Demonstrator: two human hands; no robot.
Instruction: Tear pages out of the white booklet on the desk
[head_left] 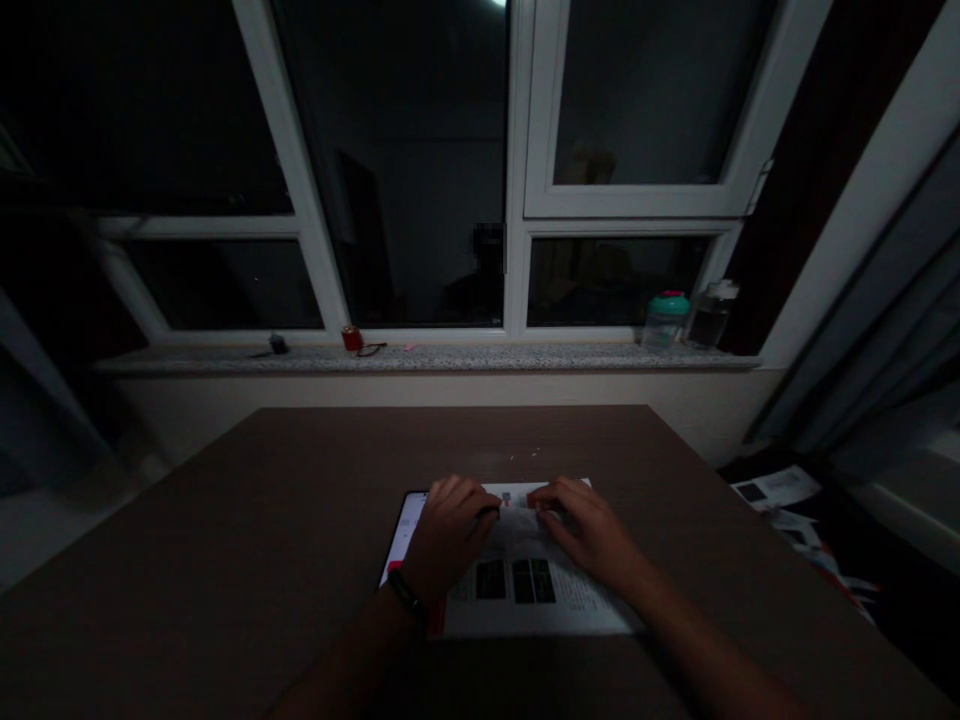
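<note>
A printed white paper sheet [534, 590] with dark image blocks lies on the brown table [525, 440], and its far part is raised and curled between my hands. My left hand [450, 535] pinches the sheet's left side, with a black band [407, 597] on the wrist. My right hand [589, 530] grips the sheet's right side, its fingertips close to those of my left hand. Under the sheet's left edge lies a dark-framed tablet or phone [403, 530] with a lit screen, partly hidden by my left hand.
Beyond the table, a stone windowsill [427, 358] holds a teal-lidded jar [666, 320], a clear bottle [711, 315], a small red cup [352, 339] and a small dark object [278, 344]. Loose papers [776, 490] lie low on the right beside grey curtains [862, 300].
</note>
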